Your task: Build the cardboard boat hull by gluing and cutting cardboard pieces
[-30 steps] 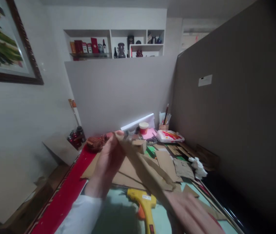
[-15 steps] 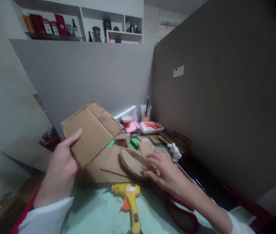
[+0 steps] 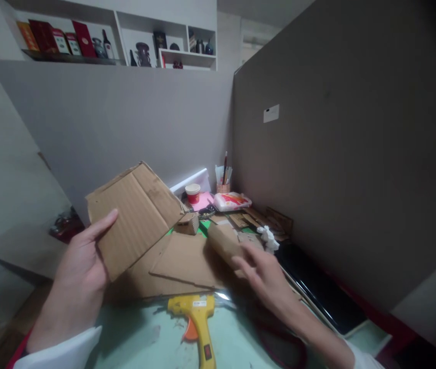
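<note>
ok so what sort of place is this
Probably a craft corner, at home or in a studio: a yellow glue gun lies on the pale green tabletop, the left hand holds a cardboard piece, and more cardboard sheets lie beyond.

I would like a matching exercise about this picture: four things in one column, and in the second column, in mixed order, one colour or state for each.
Column one
1. glue gun
2. left hand
3. cup
4. tissue

Column two
A. red, with a whitish rim
B. white and crumpled
C. yellow, with an orange trigger
D. holding up a flat piece of cardboard

Right pairs: 1-C, 2-D, 3-A, 4-B
</note>
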{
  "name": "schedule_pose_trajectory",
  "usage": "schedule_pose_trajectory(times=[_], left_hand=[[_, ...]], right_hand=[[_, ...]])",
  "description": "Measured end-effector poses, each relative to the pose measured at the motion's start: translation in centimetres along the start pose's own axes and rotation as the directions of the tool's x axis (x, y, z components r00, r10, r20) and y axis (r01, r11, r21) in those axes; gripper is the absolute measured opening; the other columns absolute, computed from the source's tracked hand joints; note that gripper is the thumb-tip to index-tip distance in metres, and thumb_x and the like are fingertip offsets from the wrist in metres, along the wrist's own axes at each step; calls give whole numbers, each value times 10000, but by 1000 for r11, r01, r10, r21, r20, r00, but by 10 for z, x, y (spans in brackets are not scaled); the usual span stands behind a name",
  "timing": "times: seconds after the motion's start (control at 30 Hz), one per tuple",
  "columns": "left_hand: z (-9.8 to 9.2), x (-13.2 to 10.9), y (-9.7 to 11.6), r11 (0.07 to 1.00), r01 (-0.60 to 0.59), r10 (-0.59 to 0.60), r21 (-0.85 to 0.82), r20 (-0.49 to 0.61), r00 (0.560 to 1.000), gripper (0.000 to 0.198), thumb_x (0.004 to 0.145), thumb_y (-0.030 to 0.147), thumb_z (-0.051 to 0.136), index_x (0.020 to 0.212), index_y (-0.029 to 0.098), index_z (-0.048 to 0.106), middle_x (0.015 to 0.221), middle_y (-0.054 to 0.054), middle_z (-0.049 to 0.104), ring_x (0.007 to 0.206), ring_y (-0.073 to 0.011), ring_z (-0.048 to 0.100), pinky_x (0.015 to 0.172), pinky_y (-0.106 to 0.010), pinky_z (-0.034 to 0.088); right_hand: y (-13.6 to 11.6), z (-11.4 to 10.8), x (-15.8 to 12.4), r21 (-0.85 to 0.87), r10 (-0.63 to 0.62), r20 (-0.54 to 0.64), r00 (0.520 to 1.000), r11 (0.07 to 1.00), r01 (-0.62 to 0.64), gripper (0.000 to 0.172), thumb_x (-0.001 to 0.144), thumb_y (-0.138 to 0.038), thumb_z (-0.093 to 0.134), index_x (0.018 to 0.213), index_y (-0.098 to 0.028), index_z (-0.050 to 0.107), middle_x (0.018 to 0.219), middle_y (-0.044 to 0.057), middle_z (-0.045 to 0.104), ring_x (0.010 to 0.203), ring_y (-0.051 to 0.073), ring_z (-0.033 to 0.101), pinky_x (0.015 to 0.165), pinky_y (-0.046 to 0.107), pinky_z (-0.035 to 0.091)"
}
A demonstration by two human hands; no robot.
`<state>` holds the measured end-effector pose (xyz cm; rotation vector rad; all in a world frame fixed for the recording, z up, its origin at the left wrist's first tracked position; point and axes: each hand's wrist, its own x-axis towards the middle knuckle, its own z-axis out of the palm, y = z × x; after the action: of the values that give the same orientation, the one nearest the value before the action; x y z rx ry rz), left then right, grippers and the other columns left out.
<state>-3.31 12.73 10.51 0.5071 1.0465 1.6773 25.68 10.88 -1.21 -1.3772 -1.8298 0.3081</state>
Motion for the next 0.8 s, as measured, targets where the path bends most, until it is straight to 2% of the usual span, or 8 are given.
schedule_pose_trajectory(times=[0.1,0.17,0.23,0.33,0.43,0.53,0.7,0.8], left_hand=[[0,-1,0,1000,10,-10,4,14,1000,362,880,79,577,1227,128,668,711,-24,778,576,-183,741,645,-328,663],[0,-1,0,1000,16,-17,8,16,1000,360,877,78,577,1218,136,677,731,-29,783,605,-186,748,645,-324,663],[-1,0,0,1000,20,-21,14,13,1000,348,875,80,578,1202,131,686,736,-39,784,606,-193,748,638,-329,663],[-2,2,-1,1000,22,-23,15,32,999,340,870,94,602,1193,143,695,748,-43,785,608,-190,747,637,-318,661],[-2,2,-2,1000,13,-13,17,35,999,353,858,98,631,1201,156,693,768,-32,788,628,-178,749,645,-299,658],[-2,2,-2,1000,9,-10,25,20,1000,363,866,69,596,1205,157,690,776,-20,788,622,-167,746,641,-298,658],[-1,1,0,999,46,-47,10,37,998,368,875,68,575,1217,148,686,748,-37,783,608,-180,749,641,-311,657],[-2,0,1,998,57,-57,0,34,998,385,880,57,562,1229,164,684,752,-38,784,573,-180,743,645,-326,658]], right_hand=[[30,-7,17,39,129,-145,981,991,-125,329,978,-439,438,1149,-175,532,1015,98,714,879,253,697,712,332,534],[48,-14,24,10,158,-193,968,987,-159,330,983,-408,419,1183,-161,509,1073,118,696,937,258,693,773,369,544],[56,-19,26,-64,137,-205,969,986,-154,303,962,-344,452,1182,-147,526,1196,160,647,1073,281,643,906,441,506],[51,-21,20,-192,59,-113,992,978,-80,346,910,-307,534,1209,-137,568,1328,202,584,1224,325,536,1042,497,409],[39,-15,16,-286,24,39,999,958,-12,537,807,-334,707,1292,-147,573,1337,194,604,1196,366,545,1026,526,415],[34,-7,21,-369,44,110,993,929,0,728,718,-302,808,1371,-141,530,1381,196,571,1204,398,534,1015,584,401],[34,-11,33,-400,42,119,992,917,10,712,725,-297,793,1368,-132,536,1221,177,656,1094,372,600,974,577,433],[29,-22,34,-341,-23,28,999,940,31,738,783,-332,717,1437,-109,457,1371,218,569,1211,399,519,1040,565,383]])
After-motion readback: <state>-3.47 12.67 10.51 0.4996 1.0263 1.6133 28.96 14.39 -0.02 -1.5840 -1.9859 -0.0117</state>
